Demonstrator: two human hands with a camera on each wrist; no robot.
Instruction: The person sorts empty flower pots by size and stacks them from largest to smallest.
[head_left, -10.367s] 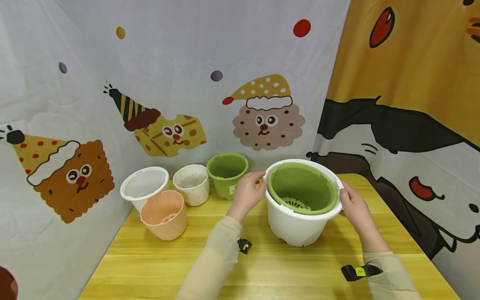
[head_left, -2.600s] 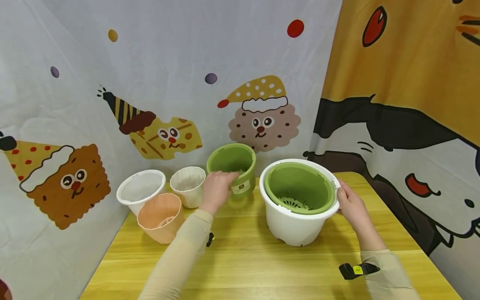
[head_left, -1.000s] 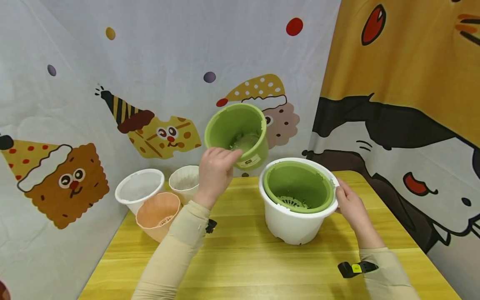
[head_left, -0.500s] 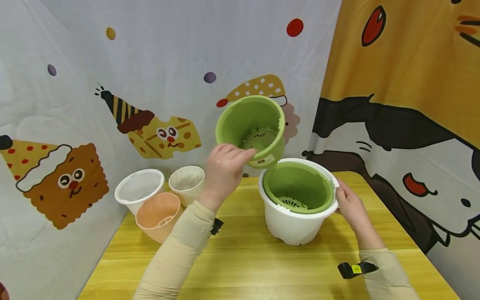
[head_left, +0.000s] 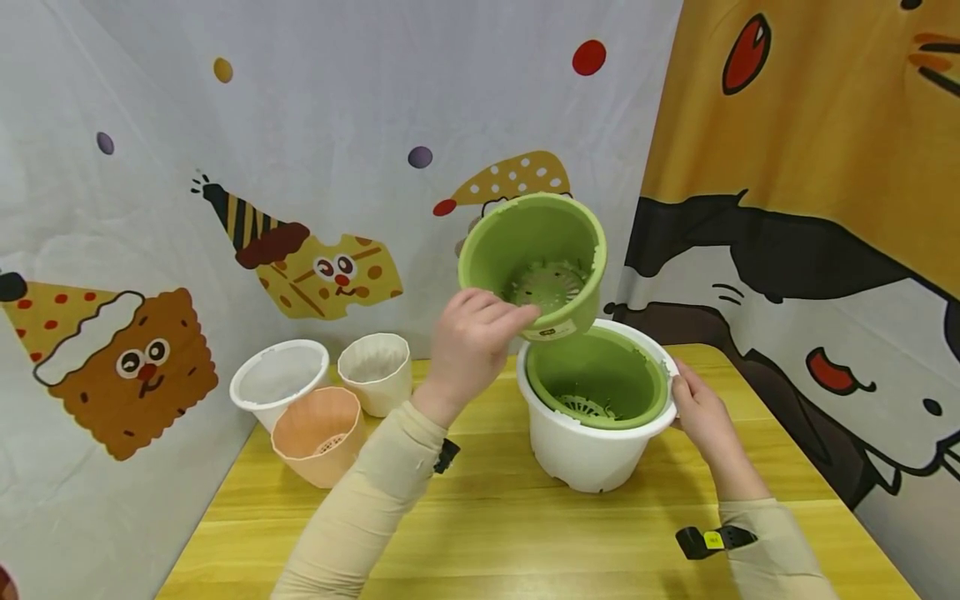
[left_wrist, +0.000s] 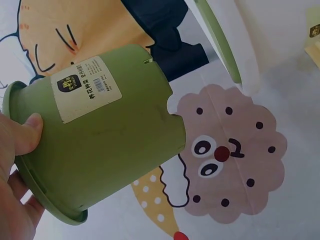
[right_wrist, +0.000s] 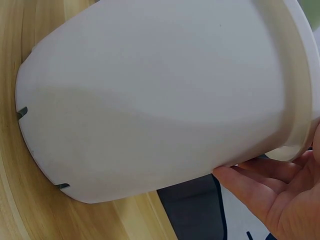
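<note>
My left hand (head_left: 474, 343) grips the near rim of a green flowerpot (head_left: 536, 250), raised above the table and tilted so its slotted bottom shows. The left wrist view shows the paper label on this green pot (left_wrist: 120, 130), with the thumb on its outer wall by the rim. Below and to the right stands a large white flowerpot (head_left: 588, 458) with a second green flowerpot (head_left: 600, 375) nested inside. The lifted pot overlaps their back rims in the head view. My right hand (head_left: 701, 408) holds the white pot's right rim, fingers under the lip against its wall (right_wrist: 160, 100).
At the table's left stand a white pot (head_left: 279, 375), a small cream fluted pot (head_left: 378, 375) and a peach fluted pot (head_left: 318, 433), close together. The wooden table (head_left: 480, 533) backs onto a cartoon-printed curtain (head_left: 337, 125).
My left hand has let go of the white pot's side, taken the green pot from the back of the table, lifted it and carried it right. My right hand stays on the white pot's rim.
</note>
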